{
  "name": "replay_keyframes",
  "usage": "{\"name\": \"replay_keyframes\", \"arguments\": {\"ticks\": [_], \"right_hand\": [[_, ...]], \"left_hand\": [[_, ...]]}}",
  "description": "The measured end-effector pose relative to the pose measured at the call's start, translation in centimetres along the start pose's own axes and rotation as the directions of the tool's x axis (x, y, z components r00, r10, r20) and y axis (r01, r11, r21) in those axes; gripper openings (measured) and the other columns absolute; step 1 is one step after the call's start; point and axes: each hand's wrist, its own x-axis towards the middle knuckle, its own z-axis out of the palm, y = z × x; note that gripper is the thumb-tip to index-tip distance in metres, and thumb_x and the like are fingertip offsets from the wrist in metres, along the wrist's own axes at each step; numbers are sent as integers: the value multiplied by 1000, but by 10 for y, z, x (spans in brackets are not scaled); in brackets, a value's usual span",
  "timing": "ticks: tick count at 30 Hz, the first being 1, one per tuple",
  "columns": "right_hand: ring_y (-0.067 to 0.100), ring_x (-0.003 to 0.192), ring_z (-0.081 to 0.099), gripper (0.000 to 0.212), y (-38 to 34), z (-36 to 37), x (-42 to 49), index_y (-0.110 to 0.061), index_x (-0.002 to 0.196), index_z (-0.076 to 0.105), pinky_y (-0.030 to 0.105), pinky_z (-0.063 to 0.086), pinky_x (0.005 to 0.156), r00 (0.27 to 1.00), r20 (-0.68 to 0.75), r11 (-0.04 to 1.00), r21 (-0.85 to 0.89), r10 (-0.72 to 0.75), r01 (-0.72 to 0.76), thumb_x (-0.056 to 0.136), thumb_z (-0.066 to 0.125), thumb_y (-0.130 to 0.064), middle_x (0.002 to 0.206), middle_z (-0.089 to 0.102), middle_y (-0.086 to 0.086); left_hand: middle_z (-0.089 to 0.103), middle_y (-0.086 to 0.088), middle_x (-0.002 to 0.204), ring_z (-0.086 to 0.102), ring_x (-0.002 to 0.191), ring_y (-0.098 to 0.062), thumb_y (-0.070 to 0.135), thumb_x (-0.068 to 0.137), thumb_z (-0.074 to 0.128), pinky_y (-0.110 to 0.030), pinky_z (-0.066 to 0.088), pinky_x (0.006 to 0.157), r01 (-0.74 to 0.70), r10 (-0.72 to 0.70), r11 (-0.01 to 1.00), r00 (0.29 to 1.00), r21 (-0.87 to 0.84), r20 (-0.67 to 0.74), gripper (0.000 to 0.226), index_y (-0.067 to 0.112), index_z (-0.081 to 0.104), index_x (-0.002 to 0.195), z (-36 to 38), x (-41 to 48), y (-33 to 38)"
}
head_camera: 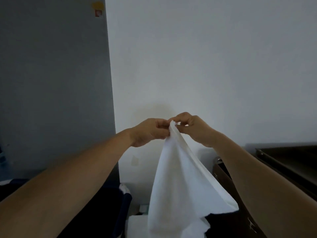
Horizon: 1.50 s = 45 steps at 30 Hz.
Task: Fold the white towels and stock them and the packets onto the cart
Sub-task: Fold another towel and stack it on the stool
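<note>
White towel (pixel 181 182), unlabelled, hangs pinched by left hand (pixel 149 133) and right hand (pixel 193 129).

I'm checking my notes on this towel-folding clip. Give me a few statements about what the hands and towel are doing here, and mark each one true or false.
1. The left hand and the right hand both pinch the top of the white towel. True.
2. The towel lies flat on a table. False: it hangs down in the air from the two hands.
3. The hands are spread wide apart. False: they are close together at the same bunched top of the cloth.
4. A small sticker sits high on the grey panel at the left. True.
</note>
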Motion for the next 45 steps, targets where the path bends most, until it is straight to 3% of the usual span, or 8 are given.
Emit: {"name": "replay_keyframes", "arguments": {"ticks": [5, 9, 13, 17, 22, 28, 39, 45], "right_hand": [[-6, 87, 60, 19, 3, -9, -10, -20, 103, 74, 16, 47, 85, 995, 94, 999, -7, 34, -33, 95, 64, -6, 100, 63, -15], [12, 90, 67, 24, 13, -11, -17, -27, 107, 74, 38, 53, 87, 979, 159, 992, -36, 125, -121, 92, 68, -9, 101, 73, -9], [19, 91, 71, 29, 27, -6, -25, -19, 127, 62, 35, 58, 87, 965, 91, 961, 107, 246, -255, 99, 61, -25, 107, 72, -3], [8, 77, 67, 19, 36, 3, -40, -22, 103, 67, 25, 53, 74, 950, 101, 947, 100, 295, -305, 96, 62, -39, 85, 71, -12], [22, 87, 63, 28, 45, 0, -40, -13, 104, 60, 28, 46, 71, 959, 13, 837, -492, 285, -242, 85, 76, -25, 98, 66, 2], [20, 78, 62, 11, 40, -51, -35, -20, 91, 64, 31, 47, 66, 932, -225, 740, -567, 284, -362, 83, 70, -25, 87, 66, -1], [22, 53, 56, 20, 53, -60, -34, -7, 85, 62, 29, 39, 52, 804, -486, 832, -240, 343, -500, 91, 63, -27, 66, 68, 10], [20, 45, 66, 22, -42, -80, 23, -14, 119, 38, 30, 52, 39, 620, -738, 928, 370, 266, 43, 101, 50, -11, 101, 54, 9]], "left_hand": [[70, -3, 116, 68, 106, -15, -2, 96, 53, -23, 54, 89, 78, -52, 985, 985, -157, 163, 29, 3, 65, 122, 12, 2, -2], [70, -7, 116, 67, 107, -18, 5, 95, 59, -26, 54, 91, 86, -69, 994, 973, -67, 219, 25, 2, 66, 119, 21, 2, -7], [67, -13, 104, 66, 96, -20, 10, 94, 64, -34, 54, 93, 39, -37, 998, 998, -45, 52, 27, -6, 62, 115, 20, 4, -13], [66, -9, 97, 62, 93, -22, 5, 92, 63, -44, 51, 97, -38, 22, 997, 972, -66, -232, 8, 4, 68, 99, 4, 16, -14], [65, -1, 82, 60, 77, -18, 13, 86, 69, -34, 52, 73, -89, 78, 996, 840, 5, -537, 1, 14, 69, 85, -17, 31, 8], [59, 11, 75, 55, 67, -6, 22, 85, 65, -20, 44, 57, -182, 103, 983, 587, -6, -803, 1, 21, 65, 85, -67, 39, 56], [58, 9, 74, 55, 68, -9, 22, 86, 70, -23, 45, 56, -78, 53, 997, 556, 12, -829, 9, 19, 62, 82, -84, 22, 17], [61, 7, 79, 55, 68, -6, 26, 89, 71, -12, 44, 52, -161, 152, 983, 470, 85, -870, 19, 12, 66, 101, -126, 13, 60]]}}
